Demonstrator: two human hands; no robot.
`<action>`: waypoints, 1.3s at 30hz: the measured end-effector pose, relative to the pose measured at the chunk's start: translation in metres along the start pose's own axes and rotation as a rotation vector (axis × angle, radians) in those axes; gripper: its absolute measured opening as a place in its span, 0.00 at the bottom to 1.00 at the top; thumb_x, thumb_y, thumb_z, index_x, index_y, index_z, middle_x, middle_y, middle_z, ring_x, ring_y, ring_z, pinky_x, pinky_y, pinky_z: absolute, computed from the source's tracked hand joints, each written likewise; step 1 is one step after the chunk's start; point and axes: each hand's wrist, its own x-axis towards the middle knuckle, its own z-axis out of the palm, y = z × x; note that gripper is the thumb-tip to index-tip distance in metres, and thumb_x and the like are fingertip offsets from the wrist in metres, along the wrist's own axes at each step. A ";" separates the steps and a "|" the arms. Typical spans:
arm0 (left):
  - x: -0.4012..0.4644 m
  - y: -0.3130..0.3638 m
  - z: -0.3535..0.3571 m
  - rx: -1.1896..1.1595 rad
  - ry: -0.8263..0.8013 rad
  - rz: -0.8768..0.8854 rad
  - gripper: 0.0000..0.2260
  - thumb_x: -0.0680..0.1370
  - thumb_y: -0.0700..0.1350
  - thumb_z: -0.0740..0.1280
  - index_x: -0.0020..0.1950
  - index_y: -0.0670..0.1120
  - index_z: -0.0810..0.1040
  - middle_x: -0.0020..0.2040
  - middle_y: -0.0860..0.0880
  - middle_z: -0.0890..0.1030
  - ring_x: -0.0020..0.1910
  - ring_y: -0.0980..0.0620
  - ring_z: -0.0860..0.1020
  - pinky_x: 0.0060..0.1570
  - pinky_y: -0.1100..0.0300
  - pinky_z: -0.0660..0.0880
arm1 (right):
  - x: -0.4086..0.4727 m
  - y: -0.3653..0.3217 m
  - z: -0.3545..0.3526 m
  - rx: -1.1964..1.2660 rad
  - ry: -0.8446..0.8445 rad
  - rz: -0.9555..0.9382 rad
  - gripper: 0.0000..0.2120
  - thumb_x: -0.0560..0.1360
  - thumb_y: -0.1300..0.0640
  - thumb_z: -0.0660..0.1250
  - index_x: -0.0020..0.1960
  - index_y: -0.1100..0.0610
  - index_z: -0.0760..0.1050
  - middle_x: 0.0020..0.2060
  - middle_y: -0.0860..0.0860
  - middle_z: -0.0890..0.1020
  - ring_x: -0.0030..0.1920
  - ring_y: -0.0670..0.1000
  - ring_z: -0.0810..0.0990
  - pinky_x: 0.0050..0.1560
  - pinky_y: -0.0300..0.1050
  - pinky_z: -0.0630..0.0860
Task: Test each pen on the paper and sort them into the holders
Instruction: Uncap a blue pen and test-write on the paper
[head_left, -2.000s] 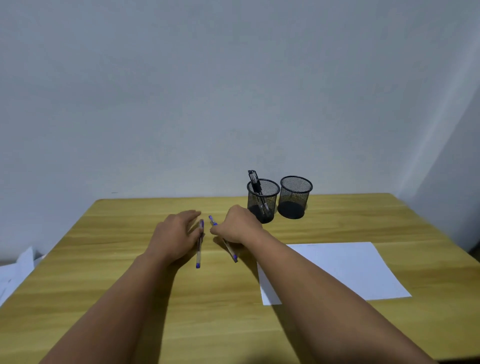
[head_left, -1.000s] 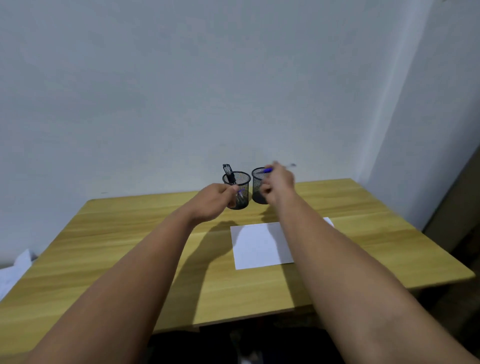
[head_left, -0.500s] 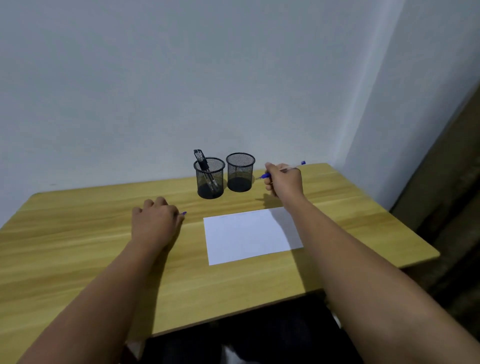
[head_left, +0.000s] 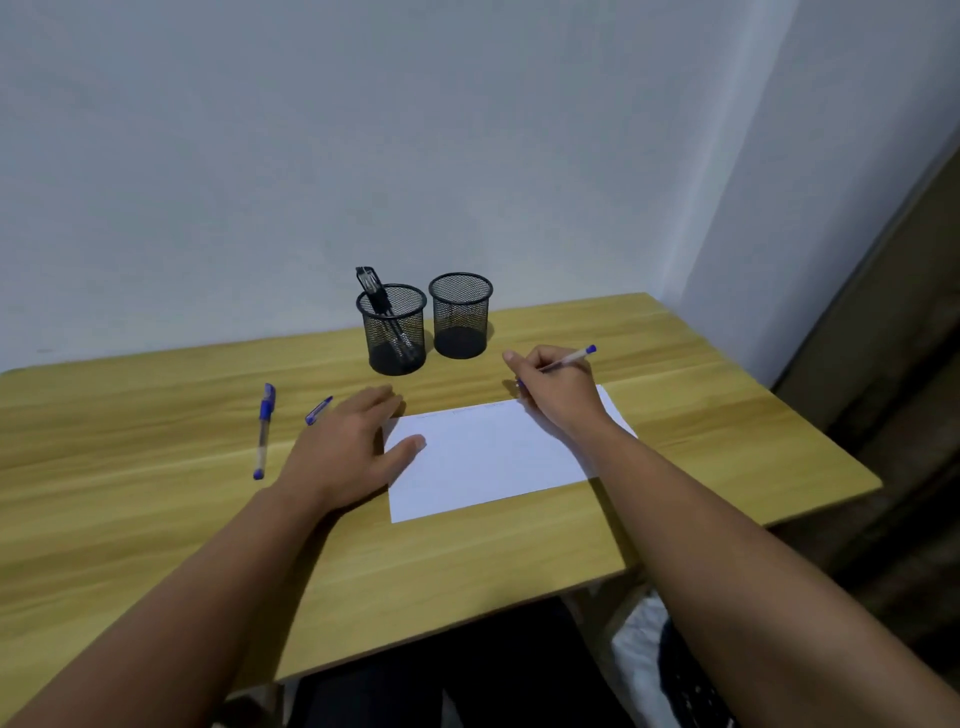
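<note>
My right hand (head_left: 558, 392) grips a blue-capped pen (head_left: 570, 357) in a writing hold, its tip at the far edge of the white paper (head_left: 488, 457). My left hand (head_left: 353, 449) lies flat with straight fingers, its thumb pressing on the paper's left edge. Two black mesh holders stand at the back: the left holder (head_left: 395, 332) has black pens in it, and nothing shows inside the right holder (head_left: 460, 319). A blue pen (head_left: 263, 428) lies on the table to the left. A blue cap or short pen (head_left: 318, 410) lies beside my left hand.
The wooden table (head_left: 156, 499) ends against a grey wall at the back and has its right edge near a dark panel. White cloth shows below the front edge at the lower right.
My left hand opened, left its pen on the table and moved right onto the paper's edge. My right hand brought its pen down toward the paper's far edge.
</note>
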 end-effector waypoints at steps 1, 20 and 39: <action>-0.001 -0.002 0.001 0.015 -0.021 0.003 0.34 0.75 0.70 0.58 0.75 0.53 0.71 0.78 0.54 0.68 0.77 0.54 0.65 0.65 0.54 0.70 | -0.001 0.001 -0.002 -0.010 0.013 -0.002 0.23 0.81 0.57 0.75 0.38 0.70 0.68 0.30 0.59 0.68 0.26 0.51 0.72 0.28 0.39 0.72; -0.007 -0.010 0.011 -0.124 -0.112 0.022 0.36 0.74 0.73 0.56 0.76 0.54 0.71 0.80 0.50 0.62 0.81 0.52 0.56 0.79 0.50 0.52 | -0.003 0.014 -0.007 -0.204 0.077 -0.065 0.19 0.79 0.62 0.71 0.34 0.67 0.69 0.23 0.56 0.72 0.24 0.54 0.75 0.27 0.40 0.70; -0.007 -0.011 0.014 -0.105 -0.097 0.018 0.38 0.73 0.74 0.55 0.76 0.55 0.70 0.80 0.51 0.63 0.81 0.53 0.56 0.79 0.50 0.53 | 0.004 0.020 -0.007 -0.281 0.101 -0.111 0.18 0.77 0.61 0.71 0.34 0.67 0.69 0.26 0.58 0.71 0.27 0.54 0.75 0.29 0.42 0.74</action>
